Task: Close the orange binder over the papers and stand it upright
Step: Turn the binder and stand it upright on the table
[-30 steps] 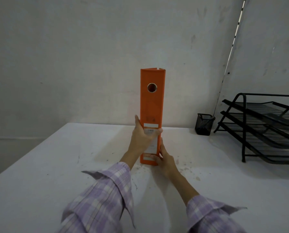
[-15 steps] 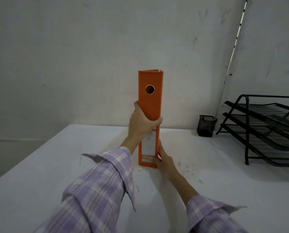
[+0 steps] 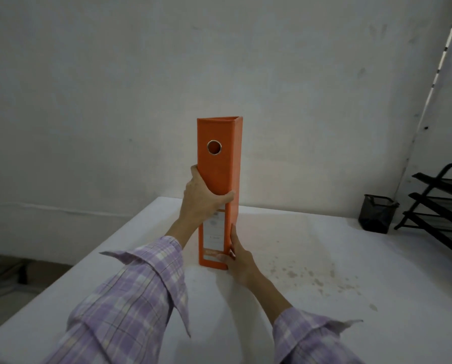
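Note:
The orange binder [image 3: 219, 164] stands upright and closed on the white table [image 3: 311, 298], its spine with the round finger hole facing me. My left hand [image 3: 202, 199] wraps around the middle of the spine. My right hand [image 3: 239, 258] presses against the binder's lower right edge near the table, thumb on the spine. The papers are hidden inside the binder.
A black mesh pen cup [image 3: 377, 214] sits at the back right of the table. Beside it, at the right edge of view, stands a black wire tray rack [image 3: 440, 214]. A pale wall rises directly behind the table. Brown stains mark the tabletop to the right of the binder.
My left hand has slid up the spine from the label area to the binder's middle. The right hand stayed at the base, and the binder stayed upright.

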